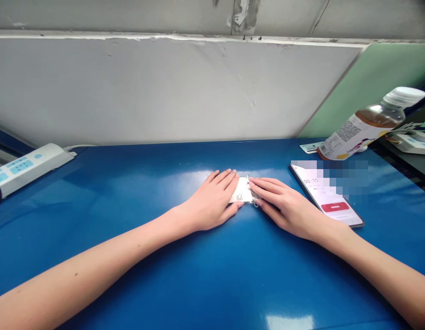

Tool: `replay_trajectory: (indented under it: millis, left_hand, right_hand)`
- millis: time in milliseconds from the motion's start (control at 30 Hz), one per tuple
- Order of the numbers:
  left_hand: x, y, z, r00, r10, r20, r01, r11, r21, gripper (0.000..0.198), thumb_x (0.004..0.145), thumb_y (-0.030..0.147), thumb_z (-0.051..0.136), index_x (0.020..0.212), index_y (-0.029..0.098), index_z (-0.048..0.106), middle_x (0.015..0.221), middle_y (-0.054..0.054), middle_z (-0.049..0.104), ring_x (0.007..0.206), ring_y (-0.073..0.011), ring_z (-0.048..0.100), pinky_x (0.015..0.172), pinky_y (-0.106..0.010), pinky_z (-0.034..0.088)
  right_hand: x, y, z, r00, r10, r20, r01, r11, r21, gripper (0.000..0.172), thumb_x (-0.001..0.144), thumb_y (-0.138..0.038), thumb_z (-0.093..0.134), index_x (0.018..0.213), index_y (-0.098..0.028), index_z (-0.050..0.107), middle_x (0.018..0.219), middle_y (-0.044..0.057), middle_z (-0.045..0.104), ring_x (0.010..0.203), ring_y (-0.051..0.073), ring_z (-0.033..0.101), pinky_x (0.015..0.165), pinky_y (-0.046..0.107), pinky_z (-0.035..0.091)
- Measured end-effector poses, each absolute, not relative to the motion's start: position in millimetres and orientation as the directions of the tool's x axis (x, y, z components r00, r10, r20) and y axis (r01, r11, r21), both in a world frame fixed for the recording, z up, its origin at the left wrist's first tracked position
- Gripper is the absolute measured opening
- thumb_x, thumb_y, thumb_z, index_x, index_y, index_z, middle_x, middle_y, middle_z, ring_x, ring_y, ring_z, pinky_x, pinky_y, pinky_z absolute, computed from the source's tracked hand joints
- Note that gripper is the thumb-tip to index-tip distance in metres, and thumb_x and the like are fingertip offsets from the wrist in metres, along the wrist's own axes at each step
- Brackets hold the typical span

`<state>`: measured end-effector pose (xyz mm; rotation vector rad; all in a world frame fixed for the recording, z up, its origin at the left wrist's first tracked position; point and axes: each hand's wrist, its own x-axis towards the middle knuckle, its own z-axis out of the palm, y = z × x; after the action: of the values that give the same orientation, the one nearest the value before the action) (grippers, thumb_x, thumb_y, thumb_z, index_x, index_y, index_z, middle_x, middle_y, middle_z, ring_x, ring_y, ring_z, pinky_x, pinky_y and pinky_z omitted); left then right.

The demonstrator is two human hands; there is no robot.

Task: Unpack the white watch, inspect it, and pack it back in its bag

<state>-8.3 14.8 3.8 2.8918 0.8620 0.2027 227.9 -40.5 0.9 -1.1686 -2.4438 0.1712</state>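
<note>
A small, flat white piece with a grey printed mark and a shiny clear edge [241, 190] lies on the blue table [212, 270], partly hidden under both hands. My left hand [214, 197] rests flat across its left part, fingers stretched out and thumb along the near side. At the right end, my right hand [284, 201] has its fingers and thumb closed on the clear edge. Something small and shiny, perhaps bead-like, shows by those fingertips; its kind is too small to tell.
Right of my right hand lies a phone [336, 206] with its screen lit. Behind it a capped drink bottle [363, 128] stands near a small card [310, 147]. A white power strip [33, 167] sits at the left edge, and a pale wall panel [164, 91] borders the back.
</note>
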Motion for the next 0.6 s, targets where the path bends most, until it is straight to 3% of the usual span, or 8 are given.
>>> replay_trajectory:
  millis: [600]
  left_hand:
    - [-7.9, 15.0, 3.3, 0.829, 0.551, 0.097, 0.537, -0.833, 0.134, 0.062, 0.104, 0.044, 0.038, 0.147, 0.0, 0.039, 0.155, -0.024, 0.039, 0.146, -0.0347, 0.034, 0.12, -0.049, 0.025]
  right_hand:
    - [227.8, -41.5, 2.8, -0.547, 0.773, 0.322, 0.727, 0.629, -0.276, 0.039, 0.1, -0.022, 0.048, 0.138, -0.016, 0.056, 0.14, 0.017, 0.06, 0.13, 0.03, 0.055, 0.105, 0.051, 0.052]
